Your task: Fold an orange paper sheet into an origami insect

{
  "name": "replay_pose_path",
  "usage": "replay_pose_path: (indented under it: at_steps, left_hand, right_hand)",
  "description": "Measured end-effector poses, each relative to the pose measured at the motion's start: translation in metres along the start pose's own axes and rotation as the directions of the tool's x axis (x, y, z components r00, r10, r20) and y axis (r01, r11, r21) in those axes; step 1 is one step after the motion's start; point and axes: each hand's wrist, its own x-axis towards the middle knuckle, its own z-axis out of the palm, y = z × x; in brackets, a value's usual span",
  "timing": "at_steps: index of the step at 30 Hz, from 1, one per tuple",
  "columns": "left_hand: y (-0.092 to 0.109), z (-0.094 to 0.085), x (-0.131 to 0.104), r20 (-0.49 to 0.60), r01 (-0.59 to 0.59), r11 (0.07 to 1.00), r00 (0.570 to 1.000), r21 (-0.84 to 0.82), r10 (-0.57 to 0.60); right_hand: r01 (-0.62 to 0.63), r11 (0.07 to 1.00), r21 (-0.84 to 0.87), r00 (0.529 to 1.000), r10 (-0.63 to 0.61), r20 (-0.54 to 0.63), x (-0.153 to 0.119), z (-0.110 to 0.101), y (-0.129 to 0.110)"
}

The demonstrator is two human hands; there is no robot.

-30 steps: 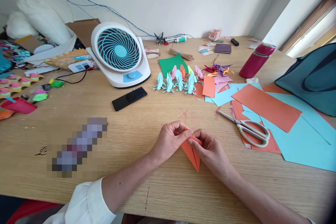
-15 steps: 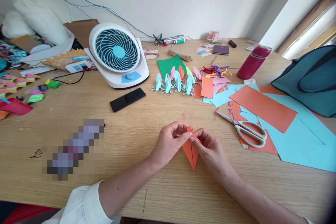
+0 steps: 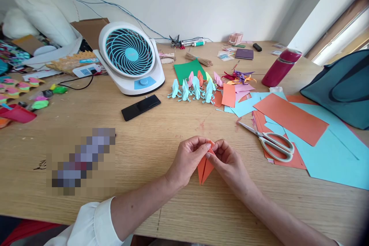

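Between my two hands is a piece of folded orange paper [image 3: 204, 171], kite-shaped, with a slit down its middle and two points hanging toward me. My left hand [image 3: 188, 157] pinches its upper part between thumb and fingers. From the other side, my right hand [image 3: 227, 159] pinches the same paper near the top, thumb in front. Fingers cover much of the upper folds. Beyond my hands stand several folded paper figures [image 3: 196, 88] in light blue, pink, orange and yellow. White-handled scissors [image 3: 276, 146] lie to the right, partly on orange paper.
Orange sheets [image 3: 291, 117] and a large light blue sheet [image 3: 331, 165] spread at right, near a teal bag [image 3: 340, 88] and a magenta flask [image 3: 281, 68]. A fan [image 3: 131, 59] and a black phone [image 3: 141, 107] are at left, with a pixelated patch [image 3: 83, 161] nearer me.
The paper's lower end has swung slightly left, and its two points now show a little apart. Both hands keep their pinch. The whole view has shifted slightly.
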Motion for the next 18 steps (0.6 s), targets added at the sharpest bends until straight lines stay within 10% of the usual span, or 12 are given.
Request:
replay_pose_path:
  at_steps: [18]
  left_hand:
    - [0.005,-0.005,-0.002,0.168,-0.039,0.97,0.986,0.242,-0.002]
  right_hand:
    - [-0.32,0.903,0.287,0.944,0.28,0.173,0.007,-0.022,-0.018]
